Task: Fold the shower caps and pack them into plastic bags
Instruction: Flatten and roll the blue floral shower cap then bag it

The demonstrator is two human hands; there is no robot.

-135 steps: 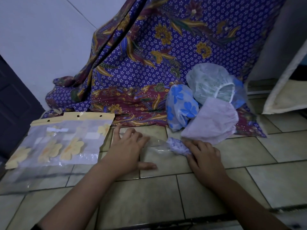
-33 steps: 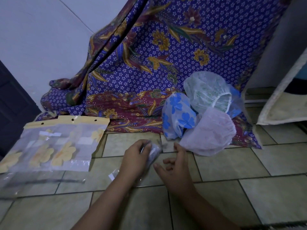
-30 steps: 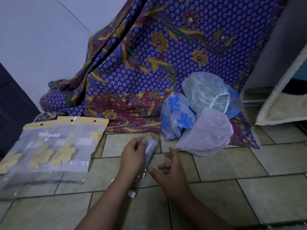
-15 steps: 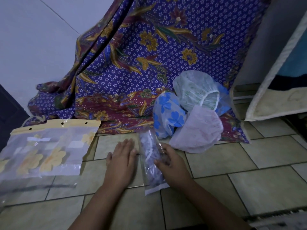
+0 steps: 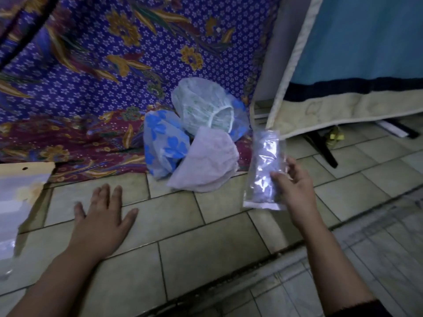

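Observation:
My right hand (image 5: 294, 186) grips a narrow clear plastic bag (image 5: 265, 170) with a folded purple-patterned shower cap inside, held upright above the floor at the right. My left hand (image 5: 103, 216) lies flat on the tiled floor, fingers spread, holding nothing. A pile of loose shower caps sits between them at the back: a blue-flowered cap (image 5: 164, 145), a pale lilac cap (image 5: 206, 165) in front, and a white-green cap (image 5: 201, 106) on top. At the left edge lies a stack of plastic bags (image 5: 16, 191) with a yellow header.
A purple and maroon batik cloth (image 5: 91, 76) hangs behind and spreads under the pile. A mattress (image 5: 343, 65) with a cream border stands at the right on a dark stand (image 5: 320, 147). A clear plastic sheet (image 5: 377, 248) covers the floor at the lower right.
The bag with the cap has been lifted off the floor and carried to the right in my right hand. My left hand let go and now rests flat. The view swung right.

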